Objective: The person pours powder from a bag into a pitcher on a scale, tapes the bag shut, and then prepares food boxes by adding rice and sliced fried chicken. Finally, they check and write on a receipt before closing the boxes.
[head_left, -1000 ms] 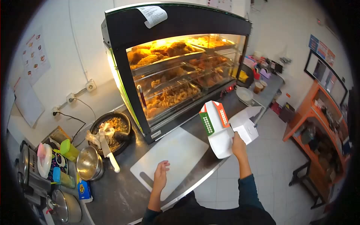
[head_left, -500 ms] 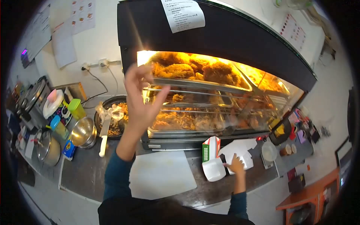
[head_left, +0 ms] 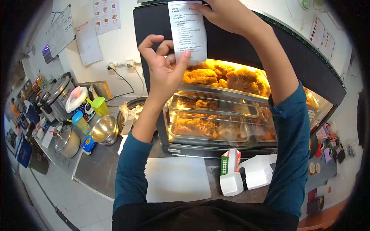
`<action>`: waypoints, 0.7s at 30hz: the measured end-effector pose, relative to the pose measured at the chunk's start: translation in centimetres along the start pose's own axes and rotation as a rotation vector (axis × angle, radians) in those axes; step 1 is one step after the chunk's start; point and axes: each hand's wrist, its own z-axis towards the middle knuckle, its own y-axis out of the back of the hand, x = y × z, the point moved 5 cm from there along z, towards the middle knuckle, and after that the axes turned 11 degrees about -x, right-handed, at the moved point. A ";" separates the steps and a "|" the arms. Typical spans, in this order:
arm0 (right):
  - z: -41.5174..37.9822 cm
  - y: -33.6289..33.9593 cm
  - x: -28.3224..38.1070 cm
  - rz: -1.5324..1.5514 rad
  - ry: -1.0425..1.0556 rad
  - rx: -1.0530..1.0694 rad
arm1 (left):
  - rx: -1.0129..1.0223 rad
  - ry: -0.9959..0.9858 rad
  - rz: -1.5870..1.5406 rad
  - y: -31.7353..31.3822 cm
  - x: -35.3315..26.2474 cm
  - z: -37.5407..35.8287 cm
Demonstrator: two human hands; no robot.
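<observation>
A long printed paper receipt (head_left: 189, 32) hangs in front of the dark top panel of a lit food warmer (head_left: 154, 127). My right hand (head_left: 227, 15) is at the receipt's upper end, thumb on the paper, closed on it; its other fingers are partly cut off by the frame's top. Beside the lower left of the receipt is my left hand (head_left: 163, 63), fingers loosely bent and apart. Its thumb overlaps the front of the paper near the bottom. Fried chicken (head_left: 243, 81) fills the warmer's upper shelf, with more pieces in trays below.
Below the warmer, an opened red-green-white carton (head_left: 231, 184) and a white box (head_left: 258, 179) stand beside a white cutting board (head_left: 177, 181). At left are a metal bowl (head_left: 105, 131), a lidded pot (head_left: 66, 142), a green-lidded container (head_left: 101, 107) and a dark pan (head_left: 135, 104).
My right hand has gone from the white box up to the receipt's top. My left hand has risen to the receipt's lower part. More of the receipt shows, and the view has shifted.
</observation>
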 end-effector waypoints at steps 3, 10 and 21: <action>-0.3 -0.8 0.4 -0.038 0.137 -0.143 | -0.014 0.124 0.066 1.3 0.7 -0.8; -0.8 -1.7 1.9 -0.044 0.229 -0.256 | -0.064 0.198 0.043 2.4 1.6 -0.9; -1.2 -2.3 2.9 -0.322 0.134 -0.290 | -0.096 0.285 -0.036 2.9 2.3 -0.5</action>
